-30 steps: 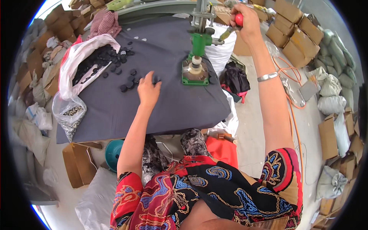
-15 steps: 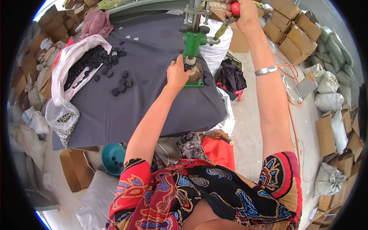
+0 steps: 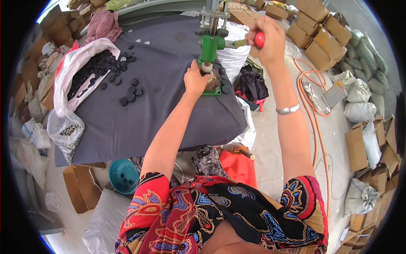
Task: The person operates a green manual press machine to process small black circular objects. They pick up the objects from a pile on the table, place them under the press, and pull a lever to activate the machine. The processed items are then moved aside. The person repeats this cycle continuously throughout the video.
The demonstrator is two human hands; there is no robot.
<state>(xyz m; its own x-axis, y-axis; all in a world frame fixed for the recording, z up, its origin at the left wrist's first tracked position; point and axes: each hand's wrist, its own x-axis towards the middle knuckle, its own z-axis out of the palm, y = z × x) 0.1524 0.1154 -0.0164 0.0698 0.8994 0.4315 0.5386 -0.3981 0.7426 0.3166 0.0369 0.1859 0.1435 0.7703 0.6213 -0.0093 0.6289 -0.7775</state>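
Observation:
A green hand press stands at the right side of the dark-cloth table. My right hand is closed round the red ball knob of its lever, which points out to the right. Under the press's pale ram, my left hand has its fingers bent round a small black round cap, mostly hidden by the fingers and the ram. Several loose black caps lie left of that hand. More spill from a white sack farther left.
A clear plastic bag of small metal rings hangs at the table's left edge. Below sits a teal basin with a few black caps, beside an open carton. An orange hose crosses the floor at right, near cardboard boxes.
My right hand has brought the lever knob down toward me, and the lever now lies closer to level. My left hand stays at the press. The whole view has shifted slightly.

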